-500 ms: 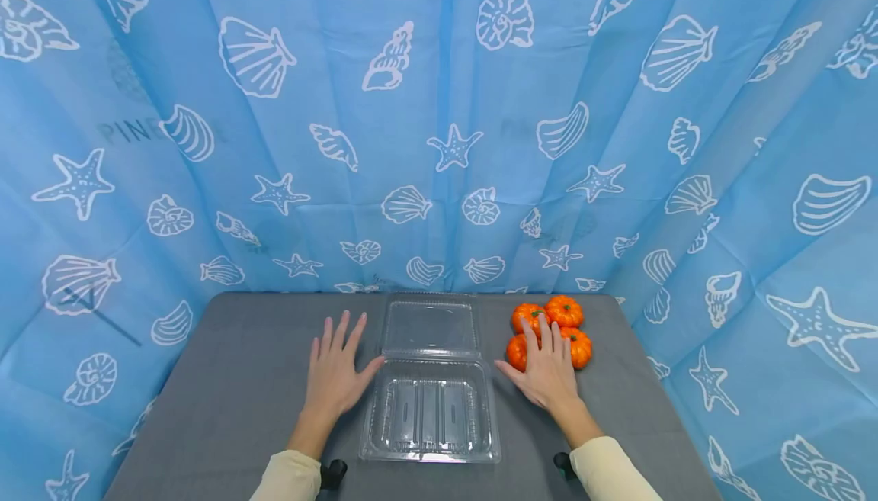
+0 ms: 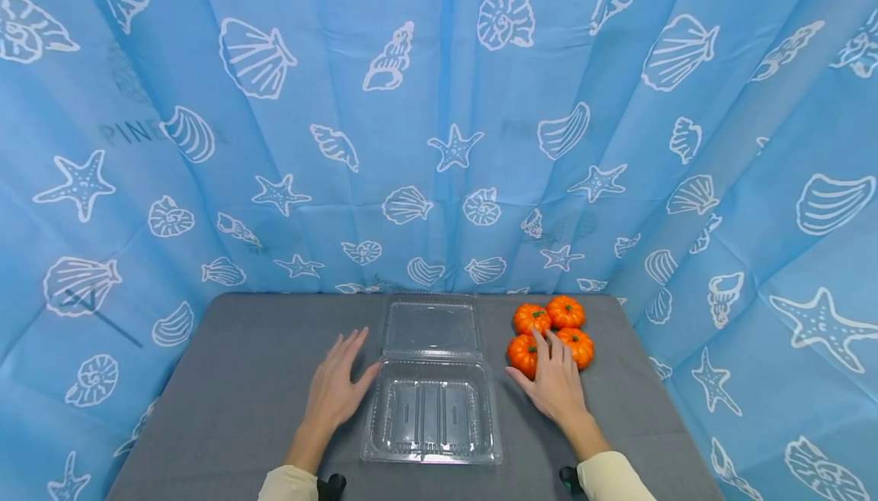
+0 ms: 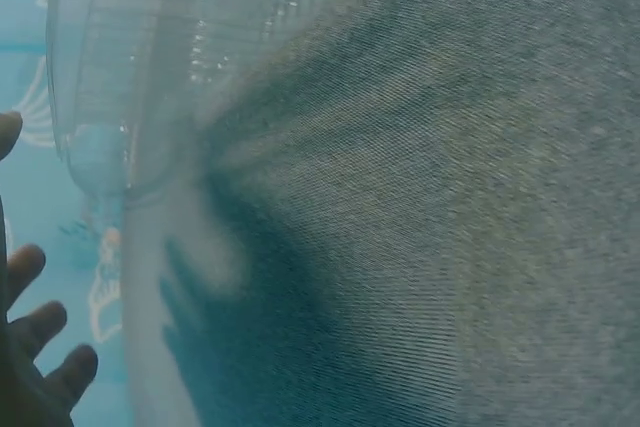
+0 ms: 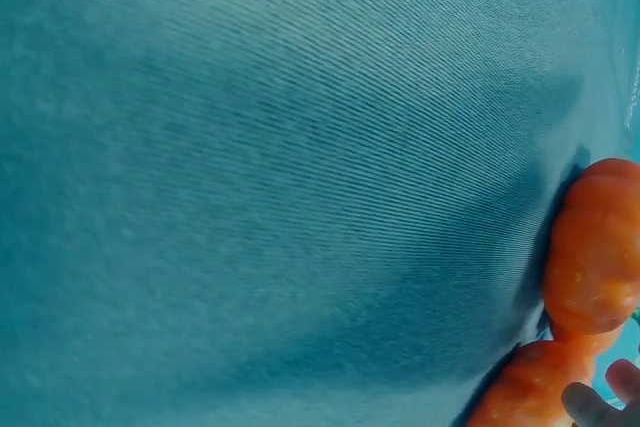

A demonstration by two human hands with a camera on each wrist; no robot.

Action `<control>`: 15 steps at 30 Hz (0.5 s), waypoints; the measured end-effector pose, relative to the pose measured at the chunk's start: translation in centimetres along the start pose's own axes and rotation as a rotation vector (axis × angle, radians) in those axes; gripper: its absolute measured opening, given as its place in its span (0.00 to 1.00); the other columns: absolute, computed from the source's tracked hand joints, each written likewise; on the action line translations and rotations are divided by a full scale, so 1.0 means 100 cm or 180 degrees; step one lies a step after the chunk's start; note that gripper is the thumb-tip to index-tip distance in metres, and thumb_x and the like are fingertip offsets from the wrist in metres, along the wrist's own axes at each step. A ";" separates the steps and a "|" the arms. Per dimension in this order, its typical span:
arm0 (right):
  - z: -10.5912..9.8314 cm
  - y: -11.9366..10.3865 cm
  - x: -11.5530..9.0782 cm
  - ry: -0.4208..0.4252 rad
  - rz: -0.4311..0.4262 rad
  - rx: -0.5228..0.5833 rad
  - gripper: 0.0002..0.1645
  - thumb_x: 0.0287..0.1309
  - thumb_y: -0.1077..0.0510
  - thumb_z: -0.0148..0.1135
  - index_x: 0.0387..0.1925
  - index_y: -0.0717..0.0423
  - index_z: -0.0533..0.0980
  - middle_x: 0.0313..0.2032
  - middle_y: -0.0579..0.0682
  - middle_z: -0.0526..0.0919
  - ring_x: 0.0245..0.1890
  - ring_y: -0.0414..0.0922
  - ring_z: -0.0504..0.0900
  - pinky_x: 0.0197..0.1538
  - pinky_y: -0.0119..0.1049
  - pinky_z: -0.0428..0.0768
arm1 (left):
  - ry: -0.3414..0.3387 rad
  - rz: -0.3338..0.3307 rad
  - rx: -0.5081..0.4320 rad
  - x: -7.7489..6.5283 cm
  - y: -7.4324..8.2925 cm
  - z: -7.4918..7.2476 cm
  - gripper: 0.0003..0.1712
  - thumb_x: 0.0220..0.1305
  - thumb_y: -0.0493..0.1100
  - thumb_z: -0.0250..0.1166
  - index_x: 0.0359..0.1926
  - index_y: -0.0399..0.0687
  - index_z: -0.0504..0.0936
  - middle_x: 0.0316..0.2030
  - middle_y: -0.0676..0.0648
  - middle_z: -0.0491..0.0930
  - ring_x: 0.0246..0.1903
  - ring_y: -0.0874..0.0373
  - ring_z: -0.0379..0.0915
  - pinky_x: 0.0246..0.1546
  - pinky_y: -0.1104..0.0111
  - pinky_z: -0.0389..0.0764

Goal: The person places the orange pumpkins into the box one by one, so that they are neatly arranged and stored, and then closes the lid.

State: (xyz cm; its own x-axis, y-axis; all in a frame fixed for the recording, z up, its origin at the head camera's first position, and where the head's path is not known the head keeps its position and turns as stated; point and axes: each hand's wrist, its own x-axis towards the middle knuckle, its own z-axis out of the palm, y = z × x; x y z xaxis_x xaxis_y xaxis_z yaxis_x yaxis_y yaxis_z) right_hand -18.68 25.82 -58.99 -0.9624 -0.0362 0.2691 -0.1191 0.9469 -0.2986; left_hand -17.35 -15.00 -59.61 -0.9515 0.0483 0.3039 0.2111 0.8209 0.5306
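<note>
Your four orange pumpkins (image 2: 531,318) sit clustered at the far right of the grey worktop (image 2: 261,379), to the right of a clear hinged container (image 2: 432,409) whose lid (image 2: 430,325) lies folded back behind its base. Your right grip (image 2: 557,393) reaches over the near edge of the cluster, thumb apart from the loosely bent fingers, pinching nothing; contact with the front-left pumpkin (image 2: 523,356) or the front-right pumpkin (image 2: 580,347) cannot be confirmed. Your left grip (image 2: 334,393) is spread and holds nothing, its thumb just beside the container's left rim. The pumpkins are judged light and firm, probably artificial given their gloss; that smooth skin may slip, so take each across its ribbed sides at the widest part, with thumb opposed to fingers. The container is judged thin, flexible and easily creased; hold it by the rim, without squeezing the walls. No brand or label is legible on the pumpkins or container. On the blue shell-print curtain (image 2: 408,245), you can read "PINE" at left; the fainter lettering elsewhere is illegible.
</note>
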 end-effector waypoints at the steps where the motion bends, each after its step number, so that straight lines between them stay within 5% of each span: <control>1: 0.001 0.001 -0.001 0.0021 0.0004 0.0033 0.55 0.56 0.34 0.71 0.73 0.60 0.62 0.69 0.68 0.64 0.64 0.68 0.67 0.65 0.66 0.71 | 0.0010 -0.0016 -0.0085 -0.002 -0.001 0.000 0.40 0.69 0.63 0.64 0.77 0.65 0.64 0.73 0.44 0.70 0.74 0.37 0.62 0.66 0.34 0.68; 15: 0.012 0.017 -0.008 0.0061 0.0293 0.0655 0.49 0.63 0.43 0.70 0.72 0.68 0.61 0.65 0.69 0.66 0.63 0.66 0.66 0.66 0.64 0.70 | 0.0051 -0.0001 -0.0873 -0.019 -0.006 0.008 0.29 0.68 0.51 0.69 0.68 0.57 0.78 0.66 0.44 0.78 0.66 0.42 0.74 0.65 0.42 0.74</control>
State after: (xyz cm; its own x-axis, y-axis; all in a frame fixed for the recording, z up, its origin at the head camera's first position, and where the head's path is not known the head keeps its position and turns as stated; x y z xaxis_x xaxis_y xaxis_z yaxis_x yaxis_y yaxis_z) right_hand -18.41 27.04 -60.82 -0.9670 0.0553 0.2488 -0.0801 0.8607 -0.5027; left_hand -15.88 -15.16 -61.11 -0.9484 0.0372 0.3150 0.2656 0.6361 0.7245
